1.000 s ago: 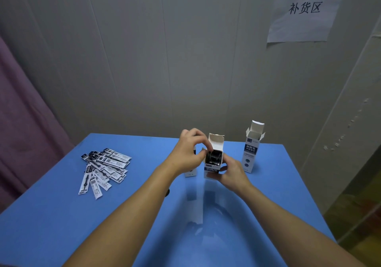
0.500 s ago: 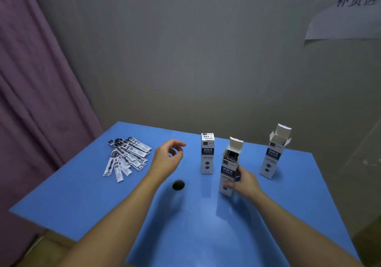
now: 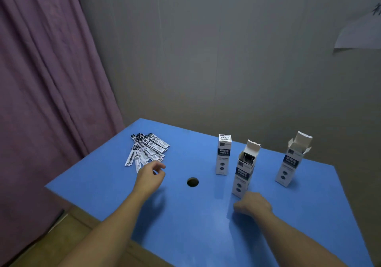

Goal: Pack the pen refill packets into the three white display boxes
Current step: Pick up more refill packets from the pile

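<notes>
A loose pile of black-and-white pen refill packets [image 3: 147, 150] lies at the table's far left. Three white display boxes stand at the right. The left box [image 3: 223, 157] has its top closed. The middle box [image 3: 244, 171] has its flap up and dark packets showing inside. The right box [image 3: 290, 163] is also open, its inside hidden. My left hand [image 3: 150, 177] hovers just in front of the pile, fingers loosely curled, holding nothing. My right hand [image 3: 252, 203] rests on the table at the middle box's base, fingers loosely curled under, holding nothing.
The blue table [image 3: 185, 221] has a round hole [image 3: 192, 181] between my hands. Its left edge drops off beside a purple curtain [image 3: 41, 81]. A grey wall stands close behind, with a paper sign [image 3: 360, 33] at the upper right.
My left hand left the middle box and moved left to the packet pile. My right hand let go of that box and drew back to its base. The view swung left.
</notes>
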### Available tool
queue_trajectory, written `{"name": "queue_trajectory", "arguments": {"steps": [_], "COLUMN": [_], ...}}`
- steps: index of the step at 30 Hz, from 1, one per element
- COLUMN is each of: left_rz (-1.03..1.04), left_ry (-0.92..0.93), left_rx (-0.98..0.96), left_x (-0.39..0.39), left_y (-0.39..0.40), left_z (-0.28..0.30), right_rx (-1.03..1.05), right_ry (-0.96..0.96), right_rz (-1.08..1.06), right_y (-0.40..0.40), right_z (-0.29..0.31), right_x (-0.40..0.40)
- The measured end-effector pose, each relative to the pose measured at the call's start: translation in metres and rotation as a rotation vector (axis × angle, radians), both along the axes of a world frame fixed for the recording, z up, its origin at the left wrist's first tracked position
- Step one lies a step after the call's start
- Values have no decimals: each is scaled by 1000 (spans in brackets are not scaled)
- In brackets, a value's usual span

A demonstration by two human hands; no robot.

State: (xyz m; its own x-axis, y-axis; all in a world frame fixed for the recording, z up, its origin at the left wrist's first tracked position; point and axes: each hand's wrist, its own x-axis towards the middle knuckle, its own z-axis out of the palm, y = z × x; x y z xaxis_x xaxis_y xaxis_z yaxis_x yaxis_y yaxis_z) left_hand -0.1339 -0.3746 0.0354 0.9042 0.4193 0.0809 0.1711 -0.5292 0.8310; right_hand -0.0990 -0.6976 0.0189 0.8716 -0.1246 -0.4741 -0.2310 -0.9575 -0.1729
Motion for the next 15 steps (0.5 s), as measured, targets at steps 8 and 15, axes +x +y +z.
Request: {"name": "queue_trajectory", "arguments": {"steps": [8, 15], "left_rz": [7, -33], "left_ry": [140, 231], "left_rx": [259, 430], "left_x": [-29, -49], "left_y": [88, 167], "left_z": [1, 16], "right_rx": [-30, 16], "right_ry": [-181, -283], "right_rz": [303, 409], "right_y": [122, 223], "right_z": [24, 42], "right_x": [-3, 5]}}
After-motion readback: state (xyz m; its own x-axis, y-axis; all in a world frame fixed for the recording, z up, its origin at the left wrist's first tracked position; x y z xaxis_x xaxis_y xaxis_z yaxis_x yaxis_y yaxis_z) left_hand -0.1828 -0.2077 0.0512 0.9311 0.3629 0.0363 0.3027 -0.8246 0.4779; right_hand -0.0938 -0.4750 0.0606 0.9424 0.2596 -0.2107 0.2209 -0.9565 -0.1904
